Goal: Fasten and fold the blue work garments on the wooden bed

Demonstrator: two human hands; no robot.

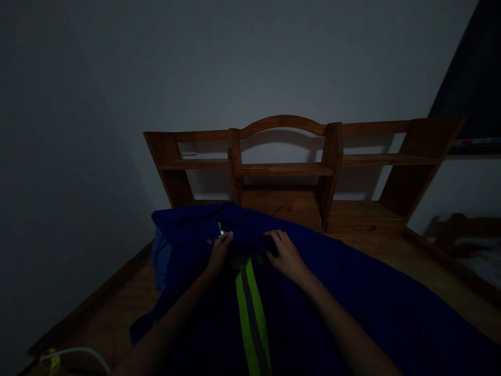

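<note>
A dark blue fabric garment with a yellow-green and grey reflective stripe (pixel 274 282) lies spread over the brown wooden counter (pixel 391 250), covering most of its middle and running from about the centre of the view down to 5 o'clock. The stripe (pixel 252 318) runs from between the two hands down towards 6 o'clock.

The left hand (pixel 218 253) rests on the garment at roughly 11 o'clock from the stripe's upper end, its fingers (pixel 226 239) curled and pinching a fold of the blue cloth near a small bright yellow-green mark (pixel 220 228). The right hand (pixel 285 256) lies just at 1 o'clock from the stripe's top, palm down, its fingers (pixel 274 237) bent and pressing into the cloth; the dim light leaves it unclear whether they truly clamp a fold or only press on it. The two hands are near each other, with a bunched ridge of cloth between them.

Beyond the garment, at 12 o'clock, a brown wooden shelf unit with an arched top rail (pixel 284 167) stands on the counter against a pale grey wall (pixel 117 78). At 7 o'clock, at the counter's near corner, a white cable (pixel 78 352) curves beside a small yellow object (pixel 52 357), too dark to identify. At 3 o'clock, off the counter, some blurred wooden furniture (pixel 462 227) shows.
</note>
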